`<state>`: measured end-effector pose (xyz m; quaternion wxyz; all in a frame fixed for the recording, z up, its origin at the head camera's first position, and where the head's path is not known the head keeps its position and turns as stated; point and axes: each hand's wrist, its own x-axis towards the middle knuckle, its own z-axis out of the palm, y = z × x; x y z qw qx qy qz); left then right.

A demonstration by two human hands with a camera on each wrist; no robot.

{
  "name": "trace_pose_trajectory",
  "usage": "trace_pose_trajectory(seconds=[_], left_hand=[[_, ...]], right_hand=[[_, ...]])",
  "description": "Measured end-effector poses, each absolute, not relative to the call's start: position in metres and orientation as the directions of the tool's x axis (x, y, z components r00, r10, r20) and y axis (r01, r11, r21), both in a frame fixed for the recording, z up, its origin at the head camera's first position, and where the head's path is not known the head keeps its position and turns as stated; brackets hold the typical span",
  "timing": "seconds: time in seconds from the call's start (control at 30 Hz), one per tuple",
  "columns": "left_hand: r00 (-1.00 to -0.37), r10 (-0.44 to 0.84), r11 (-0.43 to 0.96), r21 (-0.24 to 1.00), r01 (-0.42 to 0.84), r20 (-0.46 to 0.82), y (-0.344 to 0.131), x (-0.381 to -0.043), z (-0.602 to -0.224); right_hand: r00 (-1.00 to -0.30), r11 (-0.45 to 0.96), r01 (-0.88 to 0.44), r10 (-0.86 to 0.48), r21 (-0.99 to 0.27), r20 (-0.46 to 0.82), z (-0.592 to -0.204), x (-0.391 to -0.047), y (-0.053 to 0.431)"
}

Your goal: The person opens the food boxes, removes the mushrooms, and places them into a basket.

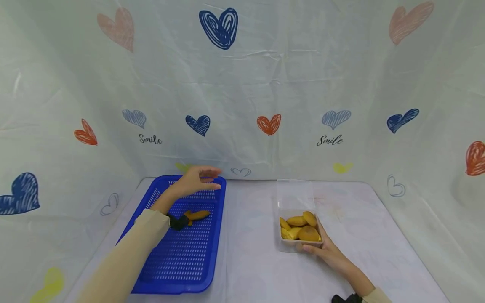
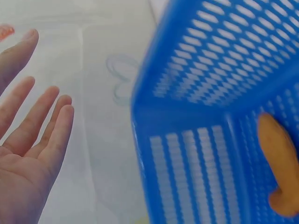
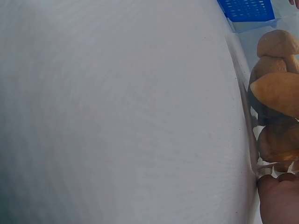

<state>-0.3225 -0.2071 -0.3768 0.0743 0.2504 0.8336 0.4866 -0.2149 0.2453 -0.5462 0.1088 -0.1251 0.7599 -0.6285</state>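
My left hand (image 1: 198,179) is over the far end of a blue perforated basket (image 1: 217,252), its fingers extended and nothing in them. The left wrist view shows this palm (image 2: 23,177) with spread fingers beside the basket's wall. On the basket floor lie oblong yellow-brown pieces (image 1: 199,215), partly hidden by the black wrist strap. My right hand (image 1: 327,250) grips the near right corner of a clear plastic box (image 1: 289,246), thumb along its front. Several smooth yellow-brown pieces (image 1: 308,233) fill the box. Its clear lid (image 1: 295,193) is raised at the back.
Basket and box stand apart on a white-covered table (image 1: 250,269), basket on the left, box to the right. A pale curtain (image 1: 242,92) printed with hearts rises behind the table and along both sides.
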Motion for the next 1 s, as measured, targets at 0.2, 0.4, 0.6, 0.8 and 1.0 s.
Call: trace_pose_trajectory(seconds=[0.2,0.4,0.6,0.8,1.0], left_hand=[[-0.849,0.514,0.377,0.858,0.35,0.12,-0.176,-0.328,-0.372],[-0.815,0.562,0.338,0.859,0.385,0.145,-0.142,-0.331,-0.371],[-0.777,0.607,0.295,0.861,0.414,0.165,-0.109,-0.331,-0.376],[-0.737,0.663,0.28,0.872,0.402,0.127,-0.075,-0.326,-0.384],[-0.702,0.702,0.285,0.857,0.429,0.118,-0.041,-0.321,-0.398]], right_hand=[[-0.944,0.181,-0.071,-0.329,-0.981,0.008,-0.544,-0.214,0.245],[-0.943,0.176,-0.08,-0.332,-0.981,0.017,-0.546,-0.215,0.245],[-0.945,0.175,-0.063,-0.326,-0.983,0.003,-0.545,-0.213,0.245],[-0.949,0.179,-0.063,-0.314,-0.982,0.004,-0.544,-0.213,0.245],[-0.953,0.201,-0.063,-0.302,-0.978,0.0,-0.544,-0.213,0.244]])
